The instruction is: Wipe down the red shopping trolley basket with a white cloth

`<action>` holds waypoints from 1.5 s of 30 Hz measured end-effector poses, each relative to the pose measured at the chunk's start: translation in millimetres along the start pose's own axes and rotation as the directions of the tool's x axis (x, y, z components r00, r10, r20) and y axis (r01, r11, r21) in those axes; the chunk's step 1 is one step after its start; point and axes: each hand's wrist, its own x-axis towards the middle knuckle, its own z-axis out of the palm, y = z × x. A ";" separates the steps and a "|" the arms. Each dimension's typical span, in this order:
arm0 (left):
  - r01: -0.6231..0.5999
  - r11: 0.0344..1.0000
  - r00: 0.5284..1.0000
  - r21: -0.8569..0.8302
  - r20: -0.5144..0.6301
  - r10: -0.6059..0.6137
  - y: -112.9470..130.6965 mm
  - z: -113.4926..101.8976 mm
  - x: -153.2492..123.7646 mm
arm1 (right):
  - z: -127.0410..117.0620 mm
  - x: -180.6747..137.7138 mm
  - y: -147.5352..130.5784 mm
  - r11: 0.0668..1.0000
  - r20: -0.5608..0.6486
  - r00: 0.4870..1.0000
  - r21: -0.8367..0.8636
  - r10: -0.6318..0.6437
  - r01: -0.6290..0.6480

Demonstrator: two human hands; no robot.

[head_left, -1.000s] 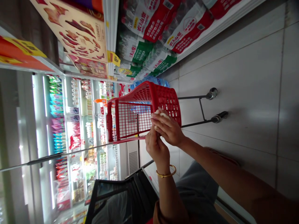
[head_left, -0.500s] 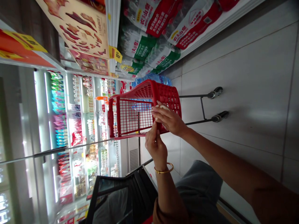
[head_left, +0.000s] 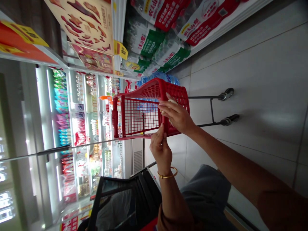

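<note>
The view lies on its side, with the floor toward the right. My left hand (head_left: 160, 146), a gold bangle (head_left: 167, 174) on its wrist, is closed with thumb and fingertips pinched; what they hold, if anything, is too small to name. Just beside it, my right hand (head_left: 179, 117) has its fingers bent around a small pale thing (head_left: 172, 102), mostly hidden by the hand. Both hands appear in front of a red plastic shopping cart (head_left: 154, 87) with a grid side. I cannot tell whether they touch it.
Packs of bottled water (head_left: 156, 41) line a low shelf, with printed boxes (head_left: 89, 24) above them. Refrigerated shelves (head_left: 91, 128) hold many colourful packages. A black framed item (head_left: 127, 199) stands close to me. Grey floor tiles (head_left: 260, 80) extend around the cart wheels (head_left: 227, 94).
The cart and right hand appear slightly farther right in the view, and the shelves have shifted a little. Both hands keep nearly the same pose.
</note>
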 end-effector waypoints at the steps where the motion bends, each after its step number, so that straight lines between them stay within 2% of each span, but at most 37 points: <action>1: 0.000 1.000 1.000 0.002 0.005 0.000 0.1 -1.1 -0.9 | -0.8 4.2 1.5 1.000 -0.009 1.000 -0.015 0.015 -0.015; 4: 0.001 1.000 1.000 0.002 0.010 -0.001 -0.3 -5.0 -5.2 | -4.9 21.2 10.6 0.996 -0.016 0.998 -0.059 0.058 -0.059; 7: 0.005 1.000 1.000 0.004 0.007 -0.005 -2.0 -8.8 -10.5 | -9.1 36.5 19.0 0.996 0.001 0.999 -0.069 0.049 -0.049; 12: 0.015 1.000 1.000 0.000 0.009 -0.015 -4.5 -11.9 -15.0 | -9.4 36.8 13.4 0.997 -0.031 0.998 -0.056 0.048 -0.050; 18: 0.017 0.997 0.998 0.072 -0.056 -0.013 3.0 -10.4 -14.8 | -7.6 14.9 -7.6 0.999 -0.055 0.997 0.010 0.048 -0.048; 23: 0.051 0.983 0.992 0.177 -0.123 -0.030 15.4 -1.5 -11.7 | -3.9 -24.8 -33.8 0.997 -0.040 0.999 0.068 0.027 -0.024; 29: 0.107 0.973 0.990 0.204 -0.113 -0.085 17.8 2.3 -12.1 | 13.5 -62.2 -44.3 0.999 -0.034 0.999 0.034 0.010 -0.009; 34: 0.135 0.976 0.983 0.168 -0.144 -0.111 15.9 2.9 -12.7 | 17.3 -48.3 -30.8 0.999 -0.074 0.997 0.006 -0.031 0.031; 40: 0.123 0.975 0.983 0.186 -0.161 -0.093 14.1 5.9 -12.4 | 15.2 -12.6 -11.0 0.999 -0.156 0.988 -0.028 0.015 -0.020; 45: 0.123 0.970 0.980 0.211 -0.183 -0.084 15.3 7.5 -12.4 | 3.8 -14.3 -19.3 0.998 -0.271 0.961 -0.028 0.048 -0.058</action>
